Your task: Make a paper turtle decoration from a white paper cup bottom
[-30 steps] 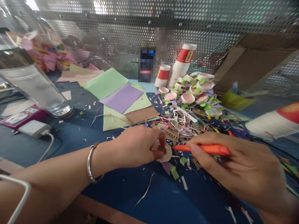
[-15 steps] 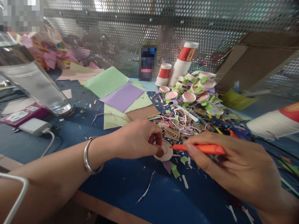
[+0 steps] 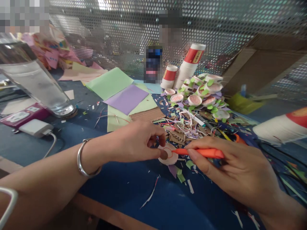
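A white paper cup base lies on the blue table, with purple and green paper tabs at its near edge and a red line curving round its face. My left hand grips it from the left, thumb on its face and fingers bent at its far rim. In my right hand, pinched between thumb and fingers, is an orange-red marker. Its tip touches the cup base at the right of the line. A silver bangle circles my left wrist.
Behind stands a pile of similar cup bases beside stacked paper cups. Coloured paper sheets lie left of paper scraps. A glass of water and a white charger are at left. More cups lie right.
The red line on the cup base has grown into a fuller ring. My right hand and the marker have shifted slightly left, and my left thumb sits a little differently on the base.
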Demonstrator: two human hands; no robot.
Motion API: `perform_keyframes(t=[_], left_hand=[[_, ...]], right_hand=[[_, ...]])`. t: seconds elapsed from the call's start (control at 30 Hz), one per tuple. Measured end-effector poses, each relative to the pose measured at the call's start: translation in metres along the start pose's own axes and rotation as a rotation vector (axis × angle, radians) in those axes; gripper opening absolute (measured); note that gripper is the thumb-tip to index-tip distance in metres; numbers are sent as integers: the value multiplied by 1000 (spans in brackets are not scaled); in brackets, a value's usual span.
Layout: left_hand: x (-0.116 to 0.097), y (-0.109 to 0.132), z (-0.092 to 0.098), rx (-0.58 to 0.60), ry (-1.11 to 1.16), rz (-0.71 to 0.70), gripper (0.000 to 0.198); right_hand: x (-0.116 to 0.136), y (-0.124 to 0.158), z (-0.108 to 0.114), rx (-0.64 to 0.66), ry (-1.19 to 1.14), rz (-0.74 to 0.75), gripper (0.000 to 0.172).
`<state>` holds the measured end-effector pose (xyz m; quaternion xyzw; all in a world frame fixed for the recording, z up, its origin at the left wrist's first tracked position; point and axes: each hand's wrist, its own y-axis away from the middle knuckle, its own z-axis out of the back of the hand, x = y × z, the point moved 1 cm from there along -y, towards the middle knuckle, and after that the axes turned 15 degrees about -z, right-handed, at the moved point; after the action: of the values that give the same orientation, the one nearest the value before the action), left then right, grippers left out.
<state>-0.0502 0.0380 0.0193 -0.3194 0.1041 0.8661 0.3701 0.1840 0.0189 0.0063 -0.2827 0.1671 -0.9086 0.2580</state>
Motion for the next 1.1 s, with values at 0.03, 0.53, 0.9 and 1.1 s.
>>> perform_keyframes(t=[0.03,0.53,0.9,1.1], left_hand=[[-1,-1,-4,-8,-28,-10,19],[-4,-5,-20,-22,-106,-31,18],[-4,-12,-14,77,-32,-38,9],[0,-9,-2,66,42,-85,7]], right_hand=[[0,0,0,2,2,-2,9],[4,-2,1,17,41,-3,8],[6,-4,2,43,102,19,10],[5,-5,-1,-19,76,44,10]])
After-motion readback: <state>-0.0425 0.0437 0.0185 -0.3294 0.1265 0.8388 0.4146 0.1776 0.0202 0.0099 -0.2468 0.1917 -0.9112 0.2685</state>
